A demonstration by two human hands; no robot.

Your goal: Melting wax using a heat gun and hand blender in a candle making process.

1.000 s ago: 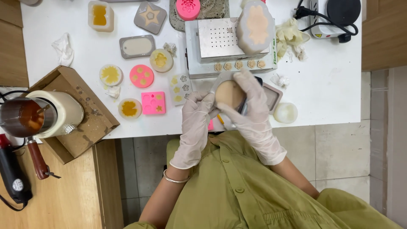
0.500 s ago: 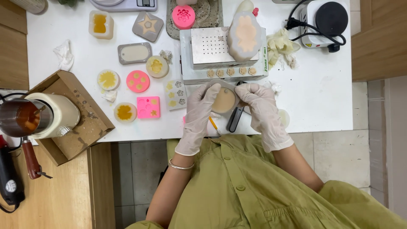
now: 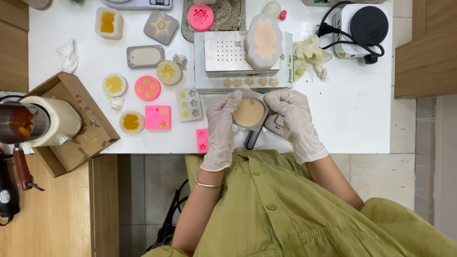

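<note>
Both my hands wear pale gloves and hold a small metal pot of creamy beige liquid over the white table. My left hand cups the pot's left side. My right hand grips its right rim. The pot's dark handle points toward my body. Just beyond the pot a metal perforated box stands with a row of small flower shapes along its near edge. A large translucent mould filled with peach material rests on the box.
Pink moulds, round yellow-filled moulds and a clear flower mould lie left of my hands. A metal pitcher sits on a cardboard box at the left edge. A small hotplate with cable is far right.
The pot has come down from a tilted position near the box edge to sit level between both hands. My right hand shifted from beside it onto its rim.
</note>
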